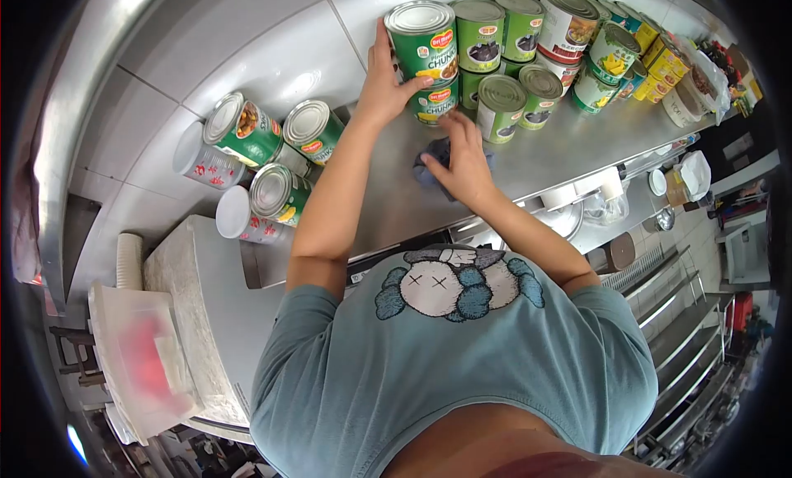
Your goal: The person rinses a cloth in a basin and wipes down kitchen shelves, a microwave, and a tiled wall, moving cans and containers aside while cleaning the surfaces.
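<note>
I'm watching my left hand [386, 90] now, clasped round the left side of the upper can [425, 45], thumb across its front near the bottom. That can sits squarely on the lower can [432, 105], which stands on the steel counter [544, 160]! And here's my right hand [468, 166], over a dark cloth [426, 168], fingertips close by the lower can; whether they're closed on the cloth, I can't tell. Green tins [501, 115] crowd in just to the right.

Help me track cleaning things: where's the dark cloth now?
In the head view, the dark cloth lies right of centre on the steel counter, under the right hand, in front of the stacked pineapple cans.
</note>
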Motion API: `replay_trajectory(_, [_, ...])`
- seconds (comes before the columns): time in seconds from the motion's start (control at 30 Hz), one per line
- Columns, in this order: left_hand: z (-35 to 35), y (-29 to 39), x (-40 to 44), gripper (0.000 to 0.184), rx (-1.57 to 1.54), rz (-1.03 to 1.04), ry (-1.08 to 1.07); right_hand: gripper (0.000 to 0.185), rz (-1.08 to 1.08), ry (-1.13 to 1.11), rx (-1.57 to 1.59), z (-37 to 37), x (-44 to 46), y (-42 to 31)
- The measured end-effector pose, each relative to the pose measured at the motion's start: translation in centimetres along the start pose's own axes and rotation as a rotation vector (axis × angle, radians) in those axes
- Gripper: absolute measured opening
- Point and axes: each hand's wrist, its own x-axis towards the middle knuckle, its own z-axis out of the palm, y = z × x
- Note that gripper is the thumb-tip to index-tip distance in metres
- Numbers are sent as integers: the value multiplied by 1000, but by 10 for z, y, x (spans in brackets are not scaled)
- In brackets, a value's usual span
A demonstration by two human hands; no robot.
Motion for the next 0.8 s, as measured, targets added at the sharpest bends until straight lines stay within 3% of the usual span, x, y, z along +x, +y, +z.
replay_trajectory(0.03, [-3,9,-2,124,235,45,25,82,45,4,40,8,4,10])
replay_trajectory(0.13, [3,17,-9,123,203,-83,23,94,206,-30,218,27,18,24])
replay_trajectory(0.2, [3,16,-11,122,238,-53,28,106,289,-67,328,30,26,22])
replay_trajectory(0.3, [-5,8,-9,122,95,-53,3,115,359,-218,117,27,20,0])
replay_trajectory(0.47, [-7,8,-10,127,193,-21,-45,116,374,-214,69,32,25,-4])
replay_trajectory(0.5, [-4,9,-10,127,195,-22,-46,116,396,-130,48,37,31,2])
replay_trajectory(0.6, [13,26,-8,130,256,58,87,114,466,-32,-29,44,55,13])
replay_trajectory(0.67, [18,48,-8,128,247,-178,190,112,511,-7,-81,46,64,13])
replay_trajectory(0.8, [19,46,-1,124,286,-197,216,104,449,108,-215,53,57,15])
